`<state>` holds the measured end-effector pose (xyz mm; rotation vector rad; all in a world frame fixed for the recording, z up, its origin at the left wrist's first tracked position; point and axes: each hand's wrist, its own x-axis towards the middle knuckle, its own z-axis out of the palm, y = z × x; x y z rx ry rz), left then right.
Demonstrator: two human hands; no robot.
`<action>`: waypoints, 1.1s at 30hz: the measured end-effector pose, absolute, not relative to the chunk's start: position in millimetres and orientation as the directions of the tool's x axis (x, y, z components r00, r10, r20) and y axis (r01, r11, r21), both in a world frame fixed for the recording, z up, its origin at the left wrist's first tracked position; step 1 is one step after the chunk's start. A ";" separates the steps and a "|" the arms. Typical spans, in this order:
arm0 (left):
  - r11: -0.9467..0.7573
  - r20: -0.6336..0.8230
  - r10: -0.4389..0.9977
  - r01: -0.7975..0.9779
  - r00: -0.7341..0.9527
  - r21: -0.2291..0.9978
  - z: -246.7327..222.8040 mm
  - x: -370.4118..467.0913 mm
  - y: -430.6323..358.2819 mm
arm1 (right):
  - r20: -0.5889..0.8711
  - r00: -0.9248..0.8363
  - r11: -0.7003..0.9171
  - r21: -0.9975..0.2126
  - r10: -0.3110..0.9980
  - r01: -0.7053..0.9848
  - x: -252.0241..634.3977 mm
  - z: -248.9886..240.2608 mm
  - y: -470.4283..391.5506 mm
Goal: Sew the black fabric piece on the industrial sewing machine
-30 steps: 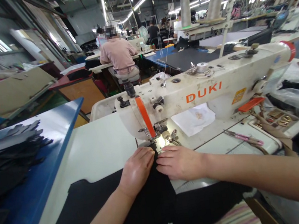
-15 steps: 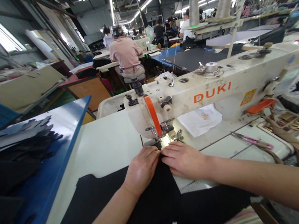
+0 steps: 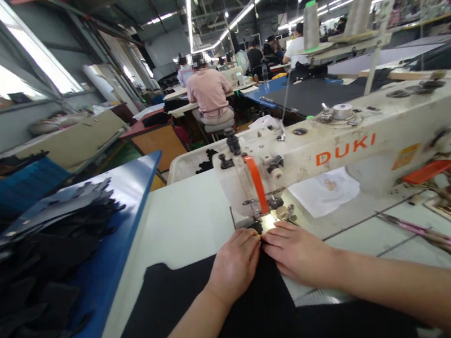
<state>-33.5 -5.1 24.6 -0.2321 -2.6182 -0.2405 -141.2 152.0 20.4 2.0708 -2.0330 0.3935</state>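
Black fabric (image 3: 185, 295) lies across the front of the sewing machine's pale bed and hangs toward me. My left hand (image 3: 237, 261) pinches its far edge just in front of the needle area. Close beside it, my right hand (image 3: 296, 250) grips the same edge, with the fingertips of both hands almost touching. The white sewing machine (image 3: 304, 151) stands over the spot, its lamp lighting the presser foot. A small dark piece by the foot is partly hidden by my fingers.
Stacked black cut pieces (image 3: 53, 270) cover the blue table (image 3: 130, 218) on the left. Pink-handled scissors (image 3: 418, 227) lie right of the machine bed, near an orange tray (image 3: 429, 172). White paper (image 3: 326, 193) sits under the machine arm. A person in pink (image 3: 209, 91) sits ahead.
The whole view has shifted, so the machine and hands appear further right and slightly lower. Both hands keep their hold on the fabric by the needle.
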 end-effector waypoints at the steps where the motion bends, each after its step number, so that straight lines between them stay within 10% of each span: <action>1: 0.969 0.475 0.111 0.201 -0.873 0.144 24.7 -33.0 -3.5 | 0.349 0.003 -0.018 -0.042 -0.937 -0.999 -140.6 18.6 152.5; 13: 0.984 0.347 0.145 0.172 -0.927 0.049 12.4 -34.5 -0.4 | 0.738 0.071 -0.055 0.046 -0.671 -0.997 -140.6 -0.4 147.0; 26: 0.986 0.350 0.160 0.167 -0.923 -0.010 2.9 -38.5 -1.3 | 0.664 0.415 -0.123 0.440 -0.623 -0.889 -160.1 9.4 148.7; 33: 0.983 0.330 0.168 0.182 -0.929 0.011 14.4 -35.3 0.8 | 0.718 0.281 -0.120 0.268 -0.636 -0.956 -151.1 8.9 148.2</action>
